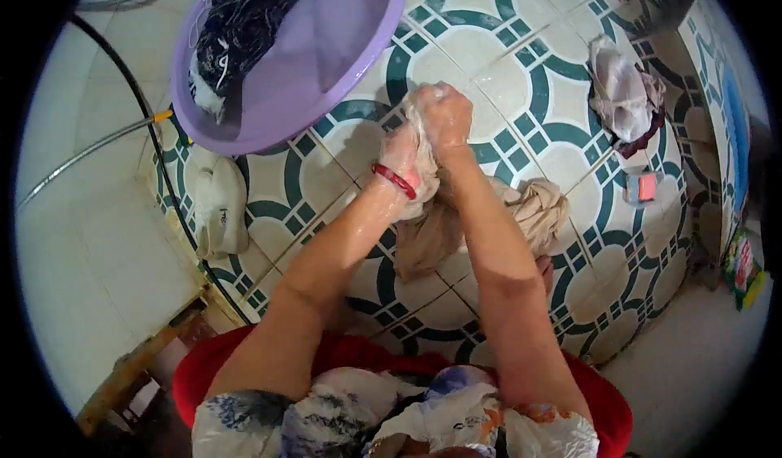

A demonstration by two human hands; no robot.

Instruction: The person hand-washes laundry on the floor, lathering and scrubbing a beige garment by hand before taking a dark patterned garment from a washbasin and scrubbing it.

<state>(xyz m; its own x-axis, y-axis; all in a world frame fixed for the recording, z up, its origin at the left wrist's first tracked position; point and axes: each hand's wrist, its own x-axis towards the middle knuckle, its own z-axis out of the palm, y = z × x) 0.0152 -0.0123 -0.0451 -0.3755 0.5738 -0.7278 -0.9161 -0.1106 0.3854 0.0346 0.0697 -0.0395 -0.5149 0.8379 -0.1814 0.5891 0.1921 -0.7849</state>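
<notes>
A wet beige cloth garment (429,242) lies bunched on the tiled floor beneath my forearms, and one end of it rises into my hands. My left hand (399,150), with a red bracelet at the wrist, is closed around that end. Pressed close against it, my right hand (446,118) makes a fist on the same cloth. Whitish suds or wet shine show on the fingers. More of the garment spreads out to the right of my right forearm, its folds partly hidden by the arm.
A purple basin (389,30) at the upper left holds dark wet clothing (236,30). Below it stands a white shoe (220,205), beside a black hose (152,124). At the right lie crumpled light clothes (621,92), a pink-and-grey block (643,188) and a green packet (743,267).
</notes>
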